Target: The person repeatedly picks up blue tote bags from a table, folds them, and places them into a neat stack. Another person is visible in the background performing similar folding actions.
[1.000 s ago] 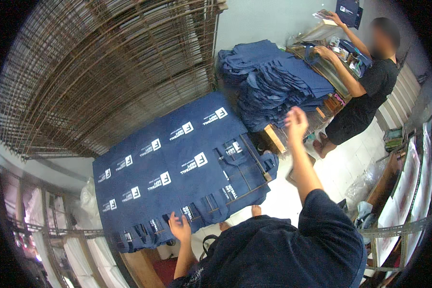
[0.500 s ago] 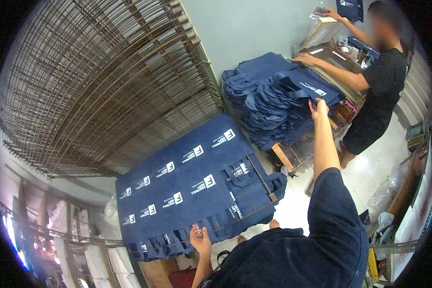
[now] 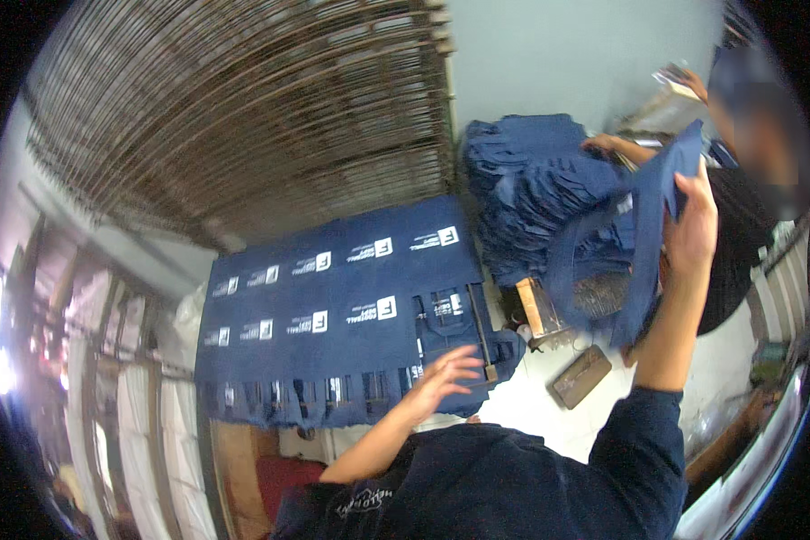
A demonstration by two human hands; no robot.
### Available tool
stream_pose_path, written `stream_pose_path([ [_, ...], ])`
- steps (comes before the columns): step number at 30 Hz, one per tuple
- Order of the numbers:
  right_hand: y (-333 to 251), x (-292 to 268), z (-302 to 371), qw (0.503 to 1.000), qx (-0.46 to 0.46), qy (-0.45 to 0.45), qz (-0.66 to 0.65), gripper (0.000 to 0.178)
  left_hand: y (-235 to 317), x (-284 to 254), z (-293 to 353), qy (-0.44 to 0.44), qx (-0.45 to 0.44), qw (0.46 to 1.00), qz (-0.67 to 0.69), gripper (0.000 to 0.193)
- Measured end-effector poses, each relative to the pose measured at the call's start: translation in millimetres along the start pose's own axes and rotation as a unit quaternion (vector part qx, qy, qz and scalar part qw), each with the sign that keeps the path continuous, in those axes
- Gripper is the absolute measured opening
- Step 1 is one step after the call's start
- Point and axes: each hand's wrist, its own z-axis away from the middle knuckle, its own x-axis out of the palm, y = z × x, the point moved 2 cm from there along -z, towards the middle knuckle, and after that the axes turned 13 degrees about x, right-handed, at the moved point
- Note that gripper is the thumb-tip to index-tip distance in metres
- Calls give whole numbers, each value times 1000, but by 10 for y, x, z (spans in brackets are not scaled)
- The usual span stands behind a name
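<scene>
My right hand (image 3: 694, 220) is raised at the right, its fingers closed on a navy cloth bag (image 3: 646, 256). The bag hangs down, blurred by motion, with its strap making a loop. At the middle, my left hand (image 3: 443, 382) is stretched out with its fingers apart and nothing in it. It hovers by the near right corner of a rack covered with navy bags (image 3: 342, 283), laid out in overlapping rows with white prints up. Behind the hanging bag rises a thick pile of navy bags (image 3: 540, 180).
A co-worker in dark clothes (image 3: 729, 243) stands at the right, one hand by the pile. Wire racks (image 3: 243, 117) rise over the laid-out bags. A brown block-shaped object (image 3: 580, 376) lies on the white floor (image 3: 549, 432). White stacks (image 3: 135, 423) stand at the left.
My right hand has lifted a bag off the pile and drawn it nearer. My left hand has moved right and its fingers have spread. The view has shifted.
</scene>
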Motion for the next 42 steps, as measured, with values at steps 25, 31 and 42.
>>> stream_pose_path([
  [25, 2349, 707, 514, 909, 298, -177, 231, 72, -341, -887, 42, 337, -24, 939, 70, 8],
  [31, 4197, -86, 938, 876, 370, -97, 294, 65, -1265, -1529, -122, 353, -69, 900, -245, 25],
  [42, 4318, -32, 1111, 847, 407, -62, 336, 56, -1477, -1578, 52, 348, -107, 825, -432, 48],
])
